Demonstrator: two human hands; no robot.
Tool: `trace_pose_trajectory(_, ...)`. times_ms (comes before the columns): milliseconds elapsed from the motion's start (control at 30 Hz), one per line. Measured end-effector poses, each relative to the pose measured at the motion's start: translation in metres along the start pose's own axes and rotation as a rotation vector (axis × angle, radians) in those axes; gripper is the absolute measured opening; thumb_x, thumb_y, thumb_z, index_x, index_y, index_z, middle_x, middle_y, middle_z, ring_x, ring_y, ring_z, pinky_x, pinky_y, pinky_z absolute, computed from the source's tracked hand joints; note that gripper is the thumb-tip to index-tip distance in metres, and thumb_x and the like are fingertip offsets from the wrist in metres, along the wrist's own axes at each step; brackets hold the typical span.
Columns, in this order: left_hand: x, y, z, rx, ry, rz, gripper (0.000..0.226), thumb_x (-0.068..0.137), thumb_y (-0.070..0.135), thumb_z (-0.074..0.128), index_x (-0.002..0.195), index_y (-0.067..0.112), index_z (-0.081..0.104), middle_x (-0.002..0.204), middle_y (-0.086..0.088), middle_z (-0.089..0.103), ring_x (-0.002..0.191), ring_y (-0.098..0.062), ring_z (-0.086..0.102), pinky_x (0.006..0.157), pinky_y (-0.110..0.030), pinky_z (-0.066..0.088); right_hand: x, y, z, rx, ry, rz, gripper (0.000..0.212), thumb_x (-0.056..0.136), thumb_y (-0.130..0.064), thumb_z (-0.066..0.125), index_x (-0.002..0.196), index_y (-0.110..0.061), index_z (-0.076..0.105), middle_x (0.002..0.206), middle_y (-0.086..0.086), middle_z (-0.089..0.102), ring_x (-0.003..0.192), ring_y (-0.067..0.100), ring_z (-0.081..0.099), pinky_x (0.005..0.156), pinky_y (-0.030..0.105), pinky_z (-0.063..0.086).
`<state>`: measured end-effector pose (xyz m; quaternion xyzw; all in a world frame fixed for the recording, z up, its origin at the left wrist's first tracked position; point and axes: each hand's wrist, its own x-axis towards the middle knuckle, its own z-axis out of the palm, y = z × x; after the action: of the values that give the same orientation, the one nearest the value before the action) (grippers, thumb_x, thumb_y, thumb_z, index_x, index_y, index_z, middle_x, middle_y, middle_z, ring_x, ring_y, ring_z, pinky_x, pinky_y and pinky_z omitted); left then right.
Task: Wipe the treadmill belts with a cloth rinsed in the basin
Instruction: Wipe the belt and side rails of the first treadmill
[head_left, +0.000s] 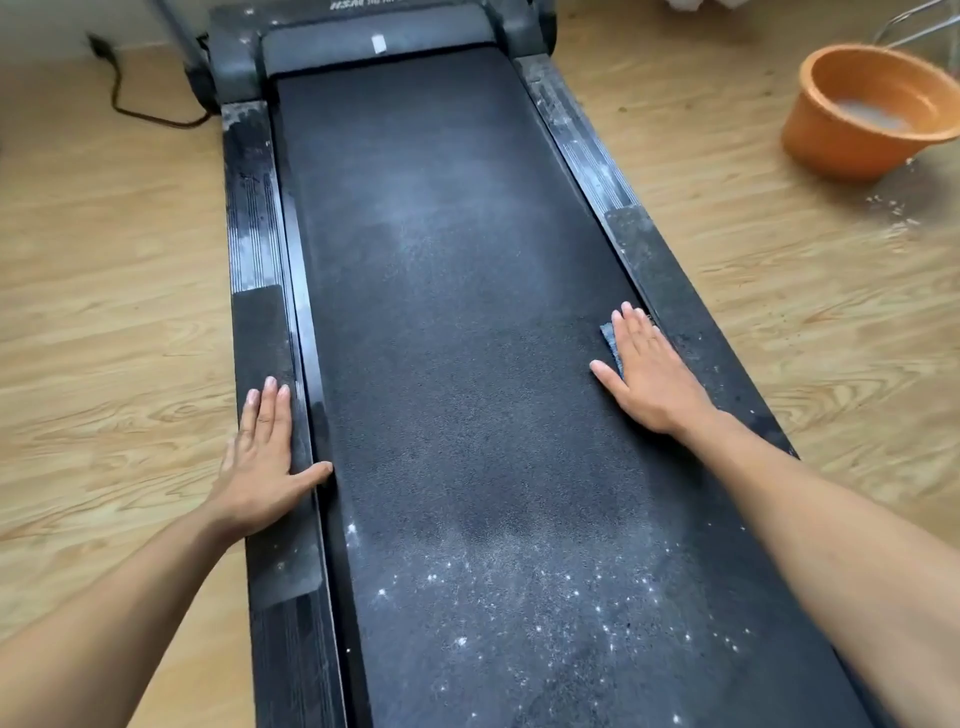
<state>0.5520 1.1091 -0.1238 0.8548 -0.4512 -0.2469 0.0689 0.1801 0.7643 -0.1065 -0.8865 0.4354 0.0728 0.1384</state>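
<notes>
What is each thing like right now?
belt: dusty, white specks at the near end.
cloth: flat on the belt's right edge, under the right hand.
basin: upright on the floor, cloudy water inside.
left hand: flat on the left side rail.
right hand: flat, pressing the cloth.

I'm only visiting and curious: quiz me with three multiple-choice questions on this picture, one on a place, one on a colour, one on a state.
1. Where does the left hand rest?
A. On a dumbbell
B. On the treadmill's left side rail
C. On a handlebar

2. What colour is the basin?
A. Green
B. White
C. Orange

3. How is the right hand?
A. Flat, pressing the cloth on the belt
B. Curled in an empty fist
C. Raised in the air

1 B: its palm lies on the dark rail.
2 C: its wall is orange.
3 A: straight fingers cover the blue cloth at the belt's right edge.
</notes>
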Motion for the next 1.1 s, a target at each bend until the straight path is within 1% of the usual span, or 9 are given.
trace_pose_trajectory(200, 0.005, 0.005, -0.004, -0.146, -0.048, -0.050, 0.094, 0.084, 0.043, 0.030, 0.164, 0.027, -0.017, 0.153, 0.032, -0.042, 0.140, 0.009, -0.044, 0.130, -0.047, -0.010, -0.009, -0.074, 0.026, 0.079, 0.102, 0.259, 0.105, 0.096, -0.081, 0.021, 0.166, -0.007, -0.004, 0.174, 0.011, -0.014, 0.161, 0.023, -0.015, 0.131, 0.042, -0.006)
trace_pose_trajectory(333, 0.004, 0.003, -0.007, -0.383, 0.009, -0.040, 0.059, 0.113, 0.041, 0.019, 0.167, 0.025, 0.000, 0.165, 0.027, -0.021, 0.150, 0.004, -0.029, 0.129, -0.036, -0.014, -0.033, -0.205, 0.062, 0.061, 0.085, -0.040, 0.102, 0.096, -0.079, 0.016, 0.166, -0.008, -0.005, 0.174, 0.011, -0.014, 0.161, 0.024, -0.017, 0.131, 0.044, -0.006)
trace_pose_trajectory(433, 0.001, 0.011, -0.012, -0.513, 0.010, -0.056, 0.057, 0.113, 0.048, 0.017, 0.165, 0.031, 0.003, 0.165, 0.030, -0.015, 0.151, 0.008, -0.024, 0.121, -0.022, -0.015, -0.064, -0.283, 0.093, 0.010, 0.034, -0.316, 0.090, 0.102, -0.066, 0.020, 0.166, -0.008, -0.004, 0.174, 0.012, -0.014, 0.160, 0.024, -0.019, 0.130, 0.044, -0.005)
trace_pose_trajectory(633, 0.014, 0.001, 0.003, -0.326, 0.068, -0.039, 0.069, 0.107, 0.050, 0.015, 0.167, 0.017, 0.004, 0.167, 0.019, -0.015, 0.152, 0.001, -0.025, 0.120, -0.019, -0.018, -0.089, -0.259, 0.098, -0.124, -0.025, -0.690, 0.088, 0.103, -0.064, 0.033, 0.167, -0.010, 0.007, 0.175, 0.009, -0.003, 0.162, 0.020, -0.008, 0.131, 0.040, -0.001)
trace_pose_trajectory(700, 0.017, -0.004, 0.006, -0.298, 0.073, -0.045, 0.072, 0.105, 0.054, 0.015, 0.167, 0.019, 0.004, 0.168, 0.020, -0.015, 0.152, 0.001, -0.025, 0.124, -0.024, -0.017, -0.076, -0.225, 0.085, -0.088, -0.027, -0.621, 0.091, 0.102, -0.070, 0.031, 0.168, -0.012, 0.006, 0.176, 0.005, -0.003, 0.162, 0.017, -0.008, 0.131, 0.040, 0.001)
trace_pose_trajectory(833, 0.017, -0.013, 0.010, -0.291, 0.074, -0.044, 0.068, 0.111, 0.056, 0.017, 0.168, 0.022, 0.003, 0.169, 0.022, -0.016, 0.152, 0.004, -0.026, 0.128, -0.032, -0.015, -0.052, -0.107, 0.048, -0.007, 0.035, -0.239, 0.095, 0.100, -0.077, 0.025, 0.168, -0.016, 0.001, 0.176, 0.001, -0.009, 0.161, 0.013, -0.013, 0.131, 0.041, 0.002)
trace_pose_trajectory(933, 0.016, -0.012, 0.006, -0.280, 0.076, -0.046, 0.087, 0.098, 0.075, 0.011, 0.167, 0.024, 0.001, 0.168, 0.023, -0.018, 0.150, 0.006, -0.028, 0.127, -0.030, -0.016, -0.054, -0.021, 0.028, -0.011, 0.043, -0.006, 0.094, 0.100, -0.077, 0.020, 0.168, -0.016, -0.003, 0.175, 0.001, -0.012, 0.160, 0.013, -0.016, 0.132, 0.039, -0.002)
trace_pose_trajectory(1033, 0.011, -0.005, 0.002, -0.239, 0.041, -0.023, 0.082, 0.104, 0.071, 0.010, 0.167, 0.020, -0.003, 0.166, 0.021, -0.025, 0.149, 0.003, -0.033, 0.128, -0.034, -0.016, -0.063, 0.009, 0.024, 0.021, 0.045, 0.101, 0.096, 0.098, -0.078, 0.016, 0.167, -0.015, -0.004, 0.175, 0.002, -0.012, 0.160, 0.013, -0.015, 0.132, 0.041, 0.001)
trace_pose_trajectory(1100, 0.006, -0.002, 0.000, -0.250, 0.037, -0.016, 0.095, 0.093, 0.085, 0.004, 0.166, 0.025, -0.007, 0.163, 0.025, -0.029, 0.145, 0.009, -0.037, 0.128, -0.034, -0.017, -0.069, -0.006, 0.031, 0.065, 0.061, 0.192, 0.103, 0.095, -0.083, 0.015, 0.167, -0.011, -0.002, 0.175, 0.005, -0.012, 0.161, 0.017, -0.013, 0.132, 0.041, -0.001)
